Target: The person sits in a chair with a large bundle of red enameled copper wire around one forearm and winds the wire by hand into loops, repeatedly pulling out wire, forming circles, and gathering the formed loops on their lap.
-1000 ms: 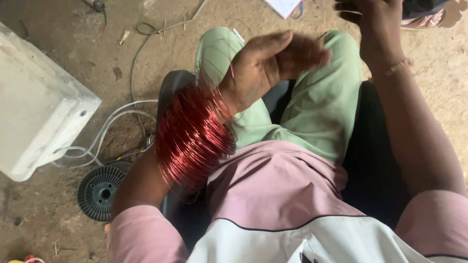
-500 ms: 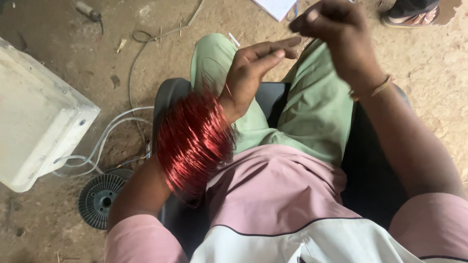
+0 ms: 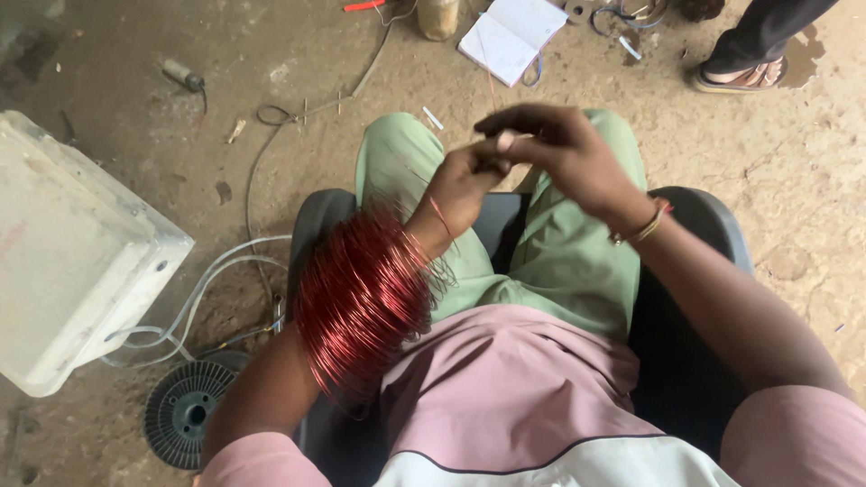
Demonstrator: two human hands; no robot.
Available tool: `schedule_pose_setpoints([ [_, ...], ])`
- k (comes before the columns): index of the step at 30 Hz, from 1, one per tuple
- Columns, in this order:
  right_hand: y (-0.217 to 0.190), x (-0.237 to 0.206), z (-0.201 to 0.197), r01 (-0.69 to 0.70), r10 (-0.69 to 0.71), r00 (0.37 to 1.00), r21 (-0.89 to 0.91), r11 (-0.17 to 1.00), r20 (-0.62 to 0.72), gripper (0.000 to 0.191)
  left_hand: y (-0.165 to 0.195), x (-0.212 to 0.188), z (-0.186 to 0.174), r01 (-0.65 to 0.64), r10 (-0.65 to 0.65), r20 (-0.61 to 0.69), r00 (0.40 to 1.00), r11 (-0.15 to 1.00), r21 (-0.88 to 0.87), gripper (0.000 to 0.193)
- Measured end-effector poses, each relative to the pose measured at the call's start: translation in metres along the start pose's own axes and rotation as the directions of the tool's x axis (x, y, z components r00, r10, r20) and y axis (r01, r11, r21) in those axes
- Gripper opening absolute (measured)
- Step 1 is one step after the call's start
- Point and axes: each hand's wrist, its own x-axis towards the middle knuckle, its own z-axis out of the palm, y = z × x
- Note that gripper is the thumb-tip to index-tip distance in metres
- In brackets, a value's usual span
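Right hand [image 3: 564,153] has dropped to meet left hand [image 3: 465,185]

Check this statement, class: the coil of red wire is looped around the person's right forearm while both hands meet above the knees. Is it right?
Not quite. The head view shows the coil of red wire around the left forearm; the left hand and right hand do meet above the knees.

Bare, dusty earthen floor [image 3: 794,180], stained and littered. Grey plastic chair [image 3: 713,225] at centre. White boxy casing [image 3: 72,261] at left, pale cables [image 3: 198,298] looped beside it, black ribbed disc [image 3: 185,410] below. Open notebook [image 3: 512,34] near top edge. Soft, even daylight.
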Motion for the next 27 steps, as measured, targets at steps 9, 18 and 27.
schedule_pose_setpoints([
  [9, 0.050, 0.033, -0.081, 0.034, 0.020, 0.877, 0.103, 0.994, -0.479, 0.020, 0.041, -0.015, -0.008, -0.046, 0.132, 0.160, 0.978, 0.892, -0.451, 0.036],
  [18, 0.044, 0.022, -0.013, -0.135, 0.099, 0.979, 0.204, 0.970, 0.180, 0.055, 0.037, -0.018, 0.003, 0.149, -0.057, 0.193, 0.980, 0.851, -0.503, 0.034],
  [27, -0.058, -0.024, -0.006, 0.144, -0.147, 0.960, 0.027, 0.989, 0.237, 0.048, 0.008, -0.014, 0.013, 0.213, -0.179, 0.147, 0.973, 0.941, -0.261, 0.030],
])
